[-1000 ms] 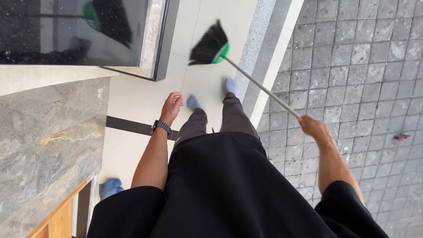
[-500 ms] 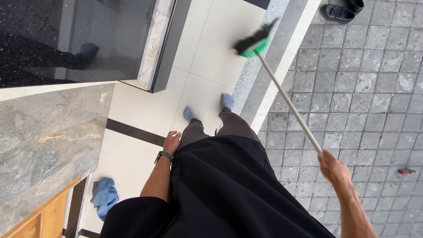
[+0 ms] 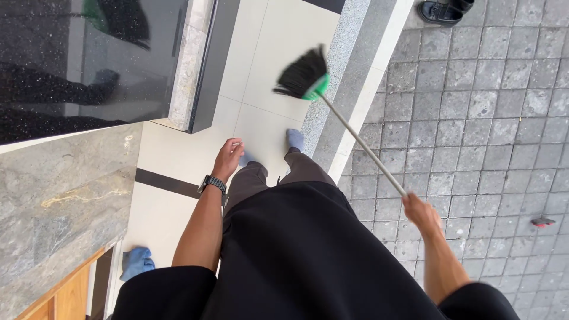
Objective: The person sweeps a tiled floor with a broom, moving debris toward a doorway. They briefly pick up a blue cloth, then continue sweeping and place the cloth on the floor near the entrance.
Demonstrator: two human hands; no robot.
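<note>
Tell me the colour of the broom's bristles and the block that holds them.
Black bristles in a green block, clearest in the head view.

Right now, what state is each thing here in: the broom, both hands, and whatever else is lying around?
Broom: lifted, bristles blurred above the pale tiles.
Right hand: closed round the broom handle.
Left hand: empty, fingers loose, beside the thigh.
Wristwatch: strapped on the left wrist.
Blue cloth: crumpled on the floor.
Dark shoes: resting on the grey pavers.
</note>
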